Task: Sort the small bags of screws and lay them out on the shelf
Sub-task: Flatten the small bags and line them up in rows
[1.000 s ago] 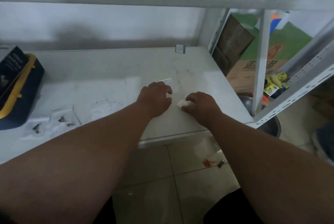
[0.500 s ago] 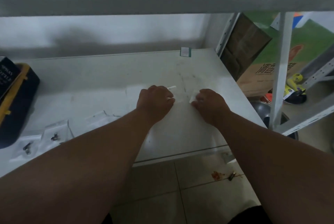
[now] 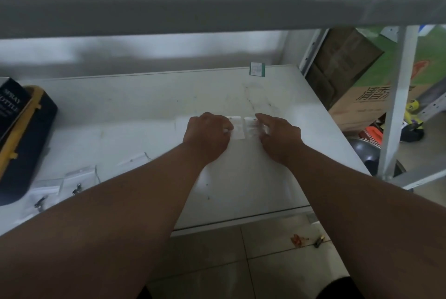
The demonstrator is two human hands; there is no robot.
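Shelf: the white, scuffed board (image 3: pixel 149 115) carries everything.
Hands: the left hand (image 3: pixel 207 134) pinches one small clear plastic bag (image 3: pixel 237 127); the right hand (image 3: pixel 277 136) pinches its twin (image 3: pixel 251 126).
Change: a second ago the two bags were apart; now they lie side by side mid-shelf, so this pair looks sorted.
Remaining: more clear screw bags (image 3: pixel 77 178) wait at the left.

A white shelf (image 3: pixel 144 105) carries small clear bags (image 3: pixel 237 127) (some bearing screws) and a black-yellow case (image 3: pixel 26 134).

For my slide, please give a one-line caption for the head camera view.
Left hand and right hand set two small bags side by side on the white shelf.
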